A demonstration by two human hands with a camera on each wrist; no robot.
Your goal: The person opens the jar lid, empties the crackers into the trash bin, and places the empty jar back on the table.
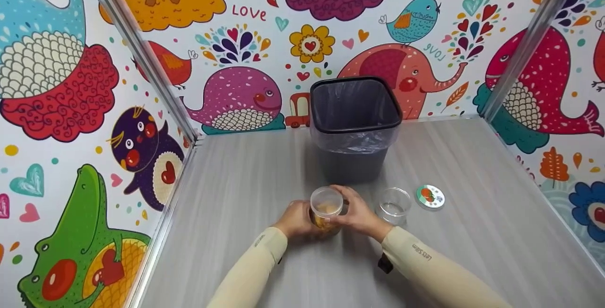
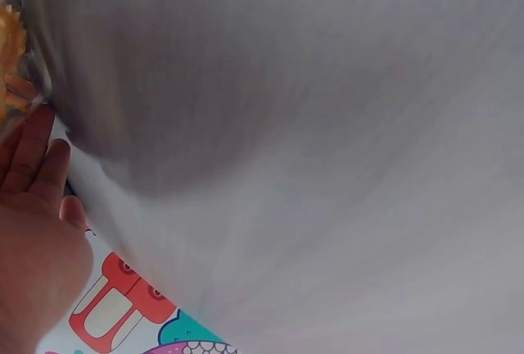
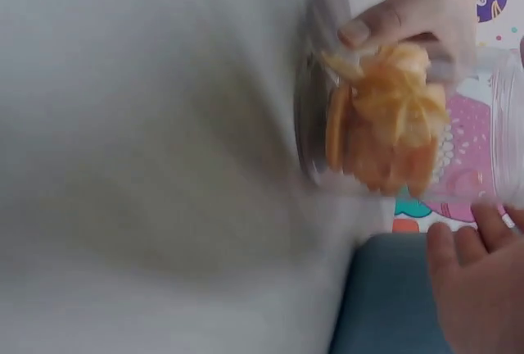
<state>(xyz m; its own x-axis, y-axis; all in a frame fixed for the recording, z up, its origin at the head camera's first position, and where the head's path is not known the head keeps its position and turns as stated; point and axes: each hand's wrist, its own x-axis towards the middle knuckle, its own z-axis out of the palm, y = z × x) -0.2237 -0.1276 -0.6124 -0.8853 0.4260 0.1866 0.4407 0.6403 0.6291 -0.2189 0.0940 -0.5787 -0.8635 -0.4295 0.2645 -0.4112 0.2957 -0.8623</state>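
A clear plastic jar (image 1: 327,199) stands on the table between both hands. Inside it, low down, lie orange-yellow snack pieces (image 3: 389,120), some with ridged, scalloped edges. My left hand (image 1: 297,219) grips the jar's lower side, its thumb against the wall in the right wrist view. Higher up, near the rim, my right hand (image 1: 360,214) holds the other side with thumb and fingers. No lid covers the jar's mouth. A second clear round container (image 1: 394,204) stands just right of my right hand. Beyond that lies a round lid (image 1: 430,197) with a printed orange-red fruit picture.
Behind the jar stands a dark grey bin (image 1: 352,157) with a black rim and a plastic liner. Printed cartoon panels (image 1: 246,95) wall in the grey table (image 1: 227,180) at the back and sides. A small black object (image 1: 385,264) shows under the right sleeve.
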